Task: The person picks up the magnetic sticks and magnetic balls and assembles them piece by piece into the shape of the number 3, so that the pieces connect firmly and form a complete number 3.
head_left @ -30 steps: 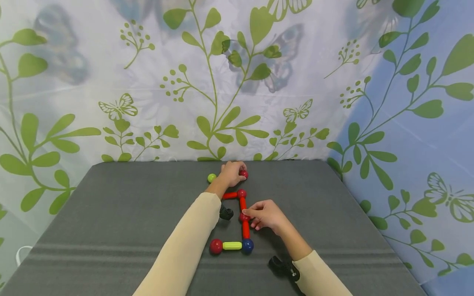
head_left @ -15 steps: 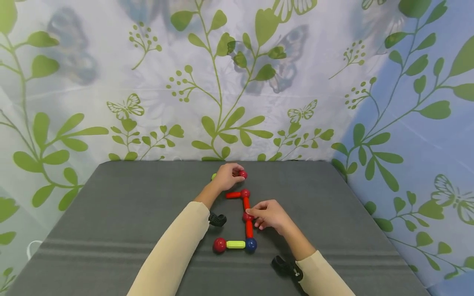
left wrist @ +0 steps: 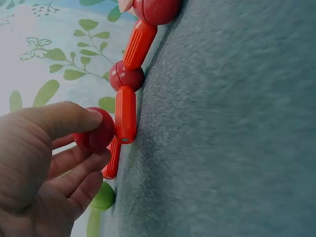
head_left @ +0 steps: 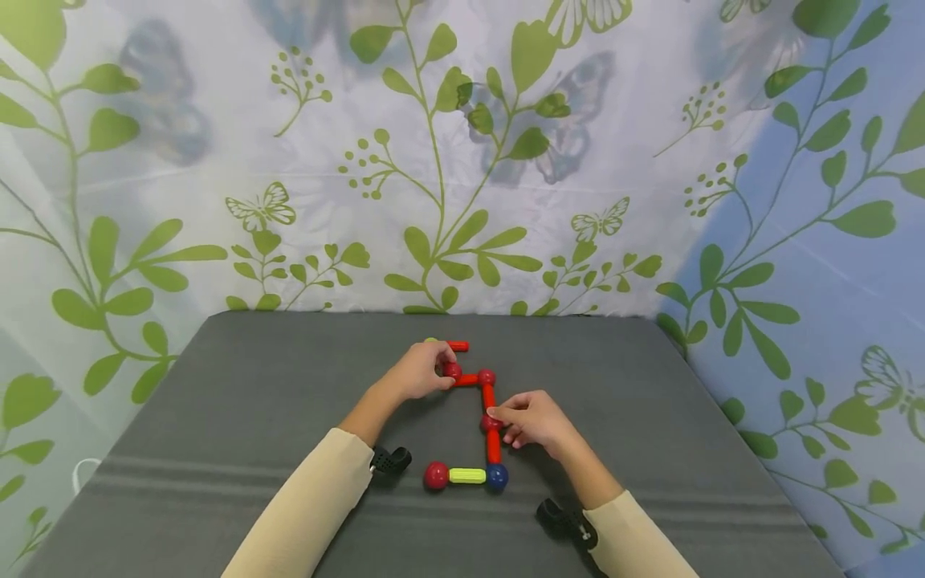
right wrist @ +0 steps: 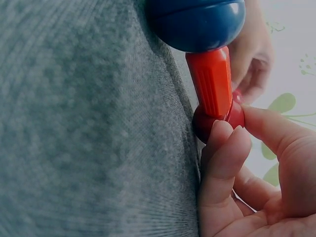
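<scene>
My left hand (head_left: 421, 372) pinches a red ball (left wrist: 99, 132) between thumb and fingers. That ball is beside the free end of a red magnetic stick (left wrist: 126, 116); whether they touch I cannot tell. The stick runs to a corner red ball (head_left: 486, 376), from which another red stick (head_left: 488, 396) leads to the middle red ball (head_left: 491, 424). My right hand (head_left: 536, 421) grips this middle ball with thumb and fingertips. Below it a red stick (right wrist: 211, 84) joins a blue ball (head_left: 497, 477), then a yellow-green stick (head_left: 466, 475) and a large red ball (head_left: 437, 475).
Behind my left hand lie a loose-looking red stick (head_left: 458, 346) and a lime ball (head_left: 431, 339), partly hidden by the hand. The grey table (head_left: 289, 377) ends at a leaf-patterned curtain (head_left: 325, 201). Black wrist mounts (head_left: 391, 460) hang below both sleeves.
My left hand has brought the red ball from the back of the table toward me and left, to the stick's free end. The right hand stays on the middle ball. The view has shifted slightly.
</scene>
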`<state>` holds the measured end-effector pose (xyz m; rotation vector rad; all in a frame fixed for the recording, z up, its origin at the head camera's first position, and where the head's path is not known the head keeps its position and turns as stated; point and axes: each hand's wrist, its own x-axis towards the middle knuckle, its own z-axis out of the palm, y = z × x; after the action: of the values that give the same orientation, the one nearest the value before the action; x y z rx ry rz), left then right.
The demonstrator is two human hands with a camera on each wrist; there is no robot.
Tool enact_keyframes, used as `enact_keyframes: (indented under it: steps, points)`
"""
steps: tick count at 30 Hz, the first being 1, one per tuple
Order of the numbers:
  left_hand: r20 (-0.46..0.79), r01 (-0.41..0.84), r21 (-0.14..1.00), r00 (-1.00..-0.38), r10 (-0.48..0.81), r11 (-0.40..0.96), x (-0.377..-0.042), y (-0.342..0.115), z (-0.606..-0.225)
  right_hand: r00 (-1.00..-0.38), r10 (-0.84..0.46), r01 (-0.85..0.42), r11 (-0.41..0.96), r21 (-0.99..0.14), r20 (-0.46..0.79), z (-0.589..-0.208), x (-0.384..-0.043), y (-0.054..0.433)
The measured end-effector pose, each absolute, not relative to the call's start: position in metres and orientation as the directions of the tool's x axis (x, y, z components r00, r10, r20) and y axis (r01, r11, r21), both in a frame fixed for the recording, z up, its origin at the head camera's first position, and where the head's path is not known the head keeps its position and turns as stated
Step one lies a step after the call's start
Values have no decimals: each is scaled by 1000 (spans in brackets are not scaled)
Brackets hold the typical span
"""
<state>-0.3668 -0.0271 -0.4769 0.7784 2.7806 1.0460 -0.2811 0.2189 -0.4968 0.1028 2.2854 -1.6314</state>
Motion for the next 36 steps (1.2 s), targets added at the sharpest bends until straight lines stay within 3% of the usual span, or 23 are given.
enact_keyframes:
  steps: [28, 36]
  points:
    - [96, 390, 634, -897, 432, 668, -361, -38, -493, -938, -146, 254, 323, -912, -313, -496, -279, 220]
    - [122, 429, 572, -887, 445, 699, -360, -35, -491, -937, -150, 258, 316, -913, -316, -496, -278, 221]
